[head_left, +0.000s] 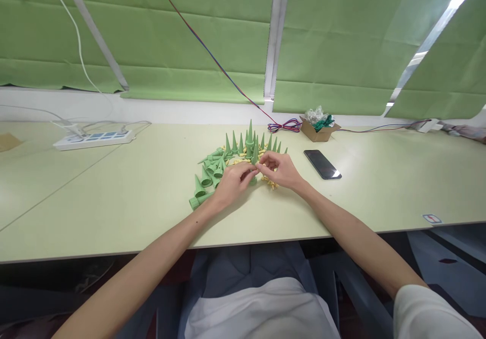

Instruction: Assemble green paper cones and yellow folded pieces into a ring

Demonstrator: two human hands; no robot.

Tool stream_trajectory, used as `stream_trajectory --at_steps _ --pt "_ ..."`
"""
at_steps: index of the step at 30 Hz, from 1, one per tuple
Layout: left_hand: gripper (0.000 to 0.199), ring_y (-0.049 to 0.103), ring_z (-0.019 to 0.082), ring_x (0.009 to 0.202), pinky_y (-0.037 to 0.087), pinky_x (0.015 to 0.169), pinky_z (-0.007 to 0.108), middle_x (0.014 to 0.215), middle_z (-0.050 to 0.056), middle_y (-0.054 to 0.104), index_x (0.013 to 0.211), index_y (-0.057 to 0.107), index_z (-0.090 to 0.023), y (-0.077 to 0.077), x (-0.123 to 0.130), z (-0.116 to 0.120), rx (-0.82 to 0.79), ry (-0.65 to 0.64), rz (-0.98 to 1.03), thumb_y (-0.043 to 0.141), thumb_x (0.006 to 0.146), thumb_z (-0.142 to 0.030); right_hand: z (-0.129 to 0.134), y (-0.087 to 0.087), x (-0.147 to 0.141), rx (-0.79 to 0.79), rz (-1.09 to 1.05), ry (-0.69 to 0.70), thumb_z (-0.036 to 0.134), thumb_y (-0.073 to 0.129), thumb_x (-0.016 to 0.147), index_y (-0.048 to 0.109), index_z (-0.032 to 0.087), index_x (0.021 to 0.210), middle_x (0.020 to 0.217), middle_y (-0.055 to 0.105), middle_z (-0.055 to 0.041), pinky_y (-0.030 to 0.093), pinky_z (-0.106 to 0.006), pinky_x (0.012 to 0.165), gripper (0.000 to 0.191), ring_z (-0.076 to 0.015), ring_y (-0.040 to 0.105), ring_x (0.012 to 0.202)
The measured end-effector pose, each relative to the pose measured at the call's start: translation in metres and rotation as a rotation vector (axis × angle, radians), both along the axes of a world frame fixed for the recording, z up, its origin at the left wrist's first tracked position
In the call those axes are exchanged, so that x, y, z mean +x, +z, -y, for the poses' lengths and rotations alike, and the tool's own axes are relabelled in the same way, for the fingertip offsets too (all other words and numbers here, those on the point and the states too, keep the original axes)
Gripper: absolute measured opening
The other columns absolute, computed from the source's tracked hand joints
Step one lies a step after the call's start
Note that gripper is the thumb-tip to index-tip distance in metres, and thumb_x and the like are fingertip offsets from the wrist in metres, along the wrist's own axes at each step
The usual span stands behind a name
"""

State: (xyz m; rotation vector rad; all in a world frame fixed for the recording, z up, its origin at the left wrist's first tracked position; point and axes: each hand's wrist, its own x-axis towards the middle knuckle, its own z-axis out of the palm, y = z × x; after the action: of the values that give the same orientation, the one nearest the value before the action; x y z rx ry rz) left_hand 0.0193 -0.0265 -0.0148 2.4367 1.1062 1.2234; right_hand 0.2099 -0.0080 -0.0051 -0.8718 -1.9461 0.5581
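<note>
My left hand and my right hand meet above the table, fingers pinched together around a small part at an upright green cone. What lies between the fingertips is too small to make out. Behind them several green cones stand upright in an arc, with a taller one in the middle. Loose green cones and caps lie in a heap to the left of my left hand. Small yellow pieces lie under my right hand, and more show between the cones.
A black phone lies right of my right hand. Behind it are a small cardboard box with plastic and green material, and a coiled cable. A white power strip sits at the left. The table's front edge is near my body.
</note>
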Motion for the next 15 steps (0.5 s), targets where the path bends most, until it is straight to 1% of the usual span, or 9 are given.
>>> stream_trajectory --at_steps 3,6,10,15 --pt "0.017 0.058 0.015 0.068 0.045 0.069 0.028 0.077 0.003 0.068 0.086 0.069 -0.018 -0.0011 -0.0002 -0.0015 0.025 -0.011 0.006 0.056 0.095 -0.024 -0.0003 -0.0006 -0.0006 0.012 0.046 -0.009 0.037 0.060 0.087 0.056 0.018 0.074 0.062 0.058 0.0005 0.040 -0.023 0.052 0.024 -0.0097 0.051 0.052" --pt "0.017 0.056 0.015 0.065 0.043 0.066 0.028 0.072 0.002 0.066 0.083 0.068 -0.018 -0.0016 -0.0002 -0.0025 0.060 -0.011 0.015 0.057 0.095 -0.025 -0.0007 -0.0011 -0.0009 0.026 0.033 -0.012 0.035 0.058 0.088 0.057 0.018 0.070 0.061 0.058 0.0002 0.039 -0.023 0.051 0.025 -0.0092 0.049 0.051" --pt "0.017 0.055 0.015 0.064 0.043 0.065 0.028 0.070 0.001 0.065 0.083 0.067 -0.018 -0.0008 0.0000 -0.0023 0.064 0.011 0.036 0.058 0.094 -0.026 -0.0019 -0.0015 -0.0003 0.045 -0.006 -0.043 0.034 0.057 0.088 0.057 0.018 0.069 0.061 0.058 -0.0002 0.038 -0.024 0.051 0.025 -0.0095 0.047 0.051" --pt "0.015 0.053 0.013 0.062 0.041 0.064 0.027 0.070 0.000 0.064 0.082 0.066 -0.018 -0.0005 0.0002 -0.0019 0.061 0.006 0.039 0.059 0.094 -0.024 -0.0036 -0.0022 0.0004 0.064 -0.025 -0.077 0.034 0.058 0.087 0.057 0.018 0.068 0.061 0.058 -0.0004 0.038 -0.024 0.052 0.024 -0.0103 0.048 0.052"
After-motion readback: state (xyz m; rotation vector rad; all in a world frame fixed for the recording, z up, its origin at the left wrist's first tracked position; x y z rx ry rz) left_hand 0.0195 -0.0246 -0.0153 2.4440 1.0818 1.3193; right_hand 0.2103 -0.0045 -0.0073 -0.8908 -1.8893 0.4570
